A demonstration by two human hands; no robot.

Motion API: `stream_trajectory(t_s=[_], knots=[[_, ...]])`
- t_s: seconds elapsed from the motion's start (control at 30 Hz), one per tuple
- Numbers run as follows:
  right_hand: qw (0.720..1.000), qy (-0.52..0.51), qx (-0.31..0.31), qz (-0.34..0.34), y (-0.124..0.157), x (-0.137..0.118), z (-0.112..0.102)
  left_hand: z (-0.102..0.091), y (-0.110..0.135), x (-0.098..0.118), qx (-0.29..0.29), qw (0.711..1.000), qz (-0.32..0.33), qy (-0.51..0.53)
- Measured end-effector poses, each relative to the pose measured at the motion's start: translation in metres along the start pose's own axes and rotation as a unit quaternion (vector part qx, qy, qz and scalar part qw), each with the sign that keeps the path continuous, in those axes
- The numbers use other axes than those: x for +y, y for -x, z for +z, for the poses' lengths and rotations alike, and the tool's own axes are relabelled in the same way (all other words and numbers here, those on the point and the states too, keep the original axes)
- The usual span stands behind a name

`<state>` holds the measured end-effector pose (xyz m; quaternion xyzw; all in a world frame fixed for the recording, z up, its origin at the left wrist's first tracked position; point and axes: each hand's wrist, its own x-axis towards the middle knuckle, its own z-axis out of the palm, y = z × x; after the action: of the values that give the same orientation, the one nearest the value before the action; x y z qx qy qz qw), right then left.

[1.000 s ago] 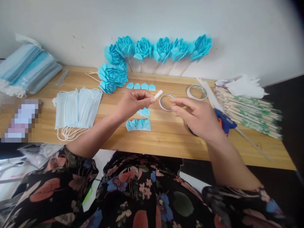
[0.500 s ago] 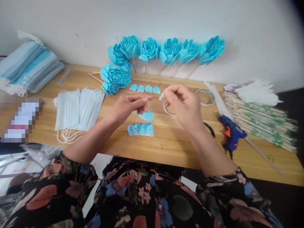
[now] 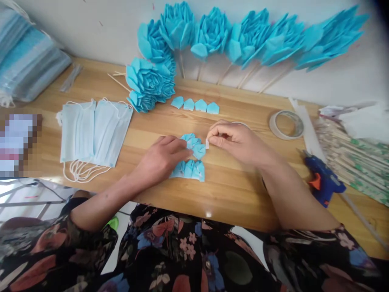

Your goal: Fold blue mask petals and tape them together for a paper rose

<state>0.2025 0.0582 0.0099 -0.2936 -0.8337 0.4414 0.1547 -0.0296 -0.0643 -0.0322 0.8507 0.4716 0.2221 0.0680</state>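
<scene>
My left hand (image 3: pixel 161 157) rests on the wooden table (image 3: pixel 231 190), fingertips pressing a small cluster of folded blue petals (image 3: pixel 194 147). My right hand (image 3: pixel 234 140) is pinched on a small white strip of tape (image 3: pixel 207 143) right beside that cluster. A row of joined blue petals (image 3: pixel 191 169) lies just in front of the left fingers. Several single petals (image 3: pixel 195 106) lie in a line farther back.
Blue flowers on sticks (image 3: pixel 243 36) lean against the wall, two more (image 3: pixel 150 83) lie on the table. Flat face masks (image 3: pixel 94 132) lie left, a mask stack (image 3: pixel 27 65) far left. Tape roll (image 3: pixel 286 125), blue glue gun (image 3: pixel 323 182) and wrapped sticks (image 3: pixel 352 154) are right.
Both hands dropped from mid-air to the table. The tape strip passed from the left fingers to the right; the left hand now presses the petal cluster. The view moved closer.
</scene>
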Motion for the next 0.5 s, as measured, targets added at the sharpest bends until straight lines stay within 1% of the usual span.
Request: stream_trajectory(t_s=[0.07,0.13,0.23,0.5], knots=[[0.999,0.017,-0.033,-0.004,-0.005,-0.002,-0.002,0.002,0.001,-0.003,-0.017,1.0,-0.011,0.011],[0.998,0.03,-0.05,-0.004,-0.01,-0.005,-0.004,0.003,0.001,-0.005,-0.026,0.999,-0.022,0.03],[0.997,0.039,-0.061,-0.008,-0.015,-0.006,-0.002,0.005,0.002,-0.005,-0.025,0.998,-0.033,0.049],[0.995,0.039,-0.083,-0.046,-0.024,0.001,0.008,0.007,-0.001,-0.004,-0.02,0.999,-0.03,0.033]])
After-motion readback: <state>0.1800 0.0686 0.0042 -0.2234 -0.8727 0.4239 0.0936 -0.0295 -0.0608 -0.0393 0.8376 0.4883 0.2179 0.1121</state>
